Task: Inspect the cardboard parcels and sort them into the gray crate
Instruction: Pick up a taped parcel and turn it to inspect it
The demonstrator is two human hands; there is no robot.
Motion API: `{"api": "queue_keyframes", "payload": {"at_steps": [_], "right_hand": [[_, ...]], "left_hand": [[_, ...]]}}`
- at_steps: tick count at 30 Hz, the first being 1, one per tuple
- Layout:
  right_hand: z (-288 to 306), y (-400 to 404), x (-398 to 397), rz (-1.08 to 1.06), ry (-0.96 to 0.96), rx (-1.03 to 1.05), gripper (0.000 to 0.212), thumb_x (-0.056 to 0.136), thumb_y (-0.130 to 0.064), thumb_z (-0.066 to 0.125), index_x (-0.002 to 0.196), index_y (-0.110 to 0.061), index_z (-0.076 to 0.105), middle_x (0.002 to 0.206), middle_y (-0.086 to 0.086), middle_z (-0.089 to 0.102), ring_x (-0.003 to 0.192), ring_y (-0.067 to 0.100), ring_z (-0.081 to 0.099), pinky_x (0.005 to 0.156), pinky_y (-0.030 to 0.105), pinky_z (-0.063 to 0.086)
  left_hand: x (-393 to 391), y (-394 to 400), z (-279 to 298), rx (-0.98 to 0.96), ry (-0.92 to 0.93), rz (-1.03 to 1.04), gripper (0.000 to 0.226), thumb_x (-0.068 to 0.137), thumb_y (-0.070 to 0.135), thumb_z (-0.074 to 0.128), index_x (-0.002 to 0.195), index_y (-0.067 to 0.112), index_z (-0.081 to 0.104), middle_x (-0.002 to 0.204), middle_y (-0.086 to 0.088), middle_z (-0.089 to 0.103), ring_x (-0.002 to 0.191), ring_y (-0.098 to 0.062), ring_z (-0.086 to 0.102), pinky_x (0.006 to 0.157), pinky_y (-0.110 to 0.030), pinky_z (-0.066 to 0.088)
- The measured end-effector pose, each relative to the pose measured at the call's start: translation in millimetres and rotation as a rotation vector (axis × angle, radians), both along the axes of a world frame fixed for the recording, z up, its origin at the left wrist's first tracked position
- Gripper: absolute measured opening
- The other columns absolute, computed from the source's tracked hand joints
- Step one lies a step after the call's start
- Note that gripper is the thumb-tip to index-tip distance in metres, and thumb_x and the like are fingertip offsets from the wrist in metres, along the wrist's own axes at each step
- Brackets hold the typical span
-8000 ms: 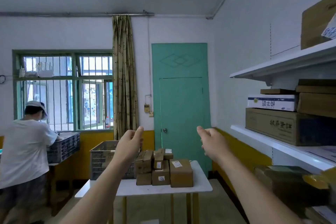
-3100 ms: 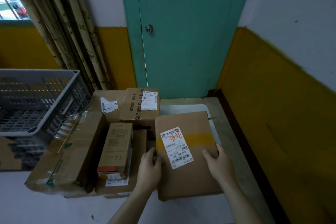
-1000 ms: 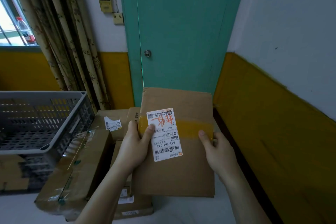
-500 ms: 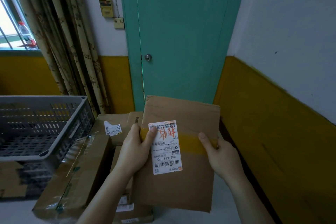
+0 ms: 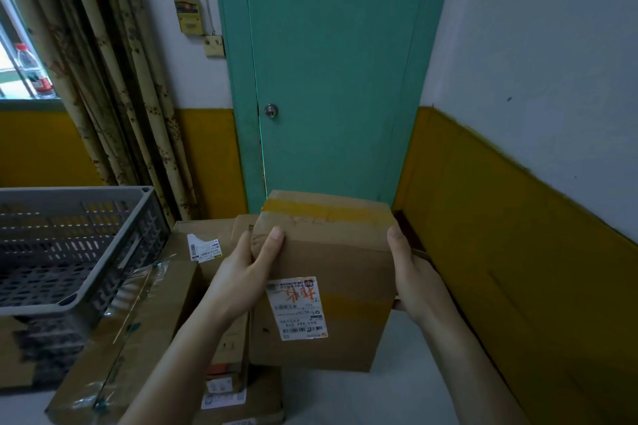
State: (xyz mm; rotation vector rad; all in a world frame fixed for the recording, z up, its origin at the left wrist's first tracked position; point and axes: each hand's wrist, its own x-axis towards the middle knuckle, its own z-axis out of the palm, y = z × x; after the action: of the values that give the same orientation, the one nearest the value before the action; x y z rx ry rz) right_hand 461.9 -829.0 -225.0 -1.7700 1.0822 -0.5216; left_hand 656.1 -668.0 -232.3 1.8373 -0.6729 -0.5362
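Green door (image 5: 331, 79) straight ahead, shut, with a round metal knob (image 5: 271, 110) near its left edge. White walls with a yellow lower band (image 5: 500, 217) on either side; patterned curtain (image 5: 114, 79) hanging at the left, beside a window with a plastic bottle (image 5: 31, 71) on the sill. Gray crate (image 5: 69, 241) at the left, slotted walls, raised on something dark and blurred. Just beside the crate, a pile of cardboard parcels (image 5: 145, 324) on a white table (image 5: 407, 390), some wrapped in clear tape, several with white labels. Lifted above the table in front of the pile, well clear of the crate, one brown parcel (image 5: 331, 272), tilted so its top edge leans away, yellow tape across both visible faces. Gripped from both sides: left hand (image 5: 241, 272) clamped on the left edge with the thumb across the front face, right hand (image 5: 414, 276) clamped on the right edge with fingers wrapped behind. Hands apart by the width of the parcel. White shipping label (image 5: 298, 309) on the lower front face, upside down, with red handwriting and a barcode. Small yellow box (image 5: 188, 15) and a switch plate (image 5: 214, 46) on the wall left of the door.
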Motion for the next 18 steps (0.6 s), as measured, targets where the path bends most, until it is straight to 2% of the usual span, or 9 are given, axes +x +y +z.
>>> {"api": "queue_keyframes", "payload": {"at_steps": [2, 4, 5, 7, 9, 12, 14, 16, 18], "right_hand": [[1.5, -0.9, 1.4, -0.035, -0.033, 0.0, 0.091, 0.082, -0.093, 0.027, 0.11, -0.015, 0.066, 0.11, 0.001, 0.066, 0.085, -0.005, 0.058, 0.098, 0.058, 0.052], [-0.2, -3.0, 1.0, -0.047, -0.065, 0.042, 0.061, 0.089, -0.083, 0.038, 0.09, -0.033, 0.073, 0.105, -0.001, 0.07, 0.085, 0.001, 0.063, 0.098, 0.06, 0.051], [0.6, -2.9, -0.2, -0.038, -0.072, 0.092, 0.048, 0.09, -0.079, 0.043, 0.081, -0.042, 0.073, 0.099, -0.004, 0.073, 0.088, 0.011, 0.067, 0.096, 0.059, 0.053], [0.5, -3.3, -3.1, -0.019, -0.083, 0.172, 0.04, 0.089, -0.073, 0.049, 0.091, -0.04, 0.073, 0.109, -0.005, 0.073, 0.105, 0.022, 0.067, 0.097, 0.056, 0.052], [4.1, -4.7, -7.7, -0.004, -0.097, 0.207, 0.036, 0.093, -0.064, 0.053, 0.101, -0.037, 0.075, 0.114, -0.004, 0.073, 0.11, 0.022, 0.067, 0.1, 0.055, 0.051], [13.7, -10.6, -15.4, 0.066, -0.126, 0.227, 0.032, 0.099, -0.049, 0.055, 0.084, -0.035, 0.079, 0.09, -0.006, 0.077, 0.094, 0.017, 0.072, 0.096, 0.058, 0.052], [18.8, -16.8, -18.5, 0.072, -0.201, 0.295, 0.03, 0.097, -0.052, 0.056, 0.095, -0.033, 0.08, 0.105, -0.003, 0.076, 0.107, 0.025, 0.068, 0.099, 0.061, 0.05], [22.4, -19.9, -17.1, 0.055, -0.254, 0.325, 0.037, 0.091, -0.061, 0.061, 0.112, -0.033, 0.076, 0.12, -0.001, 0.073, 0.115, 0.029, 0.066, 0.097, 0.058, 0.053], [22.0, -19.7, -14.2, 0.053, -0.235, 0.268, 0.036, 0.09, -0.059, 0.063, 0.11, -0.032, 0.074, 0.111, -0.001, 0.076, 0.104, 0.025, 0.07, 0.082, 0.047, 0.058]], "left_hand": [[-1.8, -1.4, 1.0, -0.016, 0.068, 0.054, 0.104, 0.078, 0.091, 0.041, 0.16, 0.028, 0.03, 0.154, 0.001, 0.046, 0.13, -0.016, 0.046, 0.102, -0.039, 0.038], [-2.5, -2.2, 1.3, -0.037, 0.149, 0.077, 0.088, 0.088, 0.082, 0.048, 0.157, 0.029, 0.035, 0.157, -0.002, 0.045, 0.133, -0.02, 0.049, 0.103, -0.043, 0.042], [-2.6, -2.4, 0.8, -0.036, 0.17, 0.061, 0.073, 0.09, 0.076, 0.051, 0.148, 0.032, 0.046, 0.148, -0.001, 0.053, 0.126, -0.019, 0.056, 0.098, -0.042, 0.046], [-2.8, -1.8, 1.3, -0.037, 0.185, 0.011, 0.04, 0.091, 0.065, 0.055, 0.12, 0.038, 0.058, 0.124, 0.004, 0.063, 0.107, -0.016, 0.064, 0.085, -0.04, 0.051], [-1.9, 0.4, 2.0, -0.048, 0.227, -0.017, 0.024, 0.094, 0.055, 0.059, 0.111, 0.038, 0.059, 0.113, 0.005, 0.065, 0.094, -0.016, 0.07, 0.077, -0.034, 0.056], [2.7, 3.3, 5.7, -0.082, 0.308, -0.007, 0.027, 0.096, 0.044, 0.063, 0.118, 0.028, 0.059, 0.116, -0.005, 0.067, 0.089, -0.02, 0.074, 0.066, -0.028, 0.059], [6.8, 3.3, 8.6, -0.109, 0.325, 0.012, 0.04, 0.092, 0.056, 0.064, 0.122, 0.031, 0.06, 0.118, -0.003, 0.068, 0.1, -0.025, 0.071, 0.077, -0.037, 0.059], [8.9, 2.6, 11.8, -0.11, 0.307, -0.008, 0.052, 0.083, 0.07, 0.065, 0.124, 0.038, 0.063, 0.111, 0.005, 0.074, 0.1, -0.021, 0.073, 0.084, -0.039, 0.059], [6.6, 2.0, 14.5, -0.099, 0.277, -0.04, 0.049, 0.079, 0.072, 0.065, 0.117, 0.042, 0.069, 0.102, 0.014, 0.077, 0.096, -0.015, 0.075, 0.085, -0.038, 0.058]]}}
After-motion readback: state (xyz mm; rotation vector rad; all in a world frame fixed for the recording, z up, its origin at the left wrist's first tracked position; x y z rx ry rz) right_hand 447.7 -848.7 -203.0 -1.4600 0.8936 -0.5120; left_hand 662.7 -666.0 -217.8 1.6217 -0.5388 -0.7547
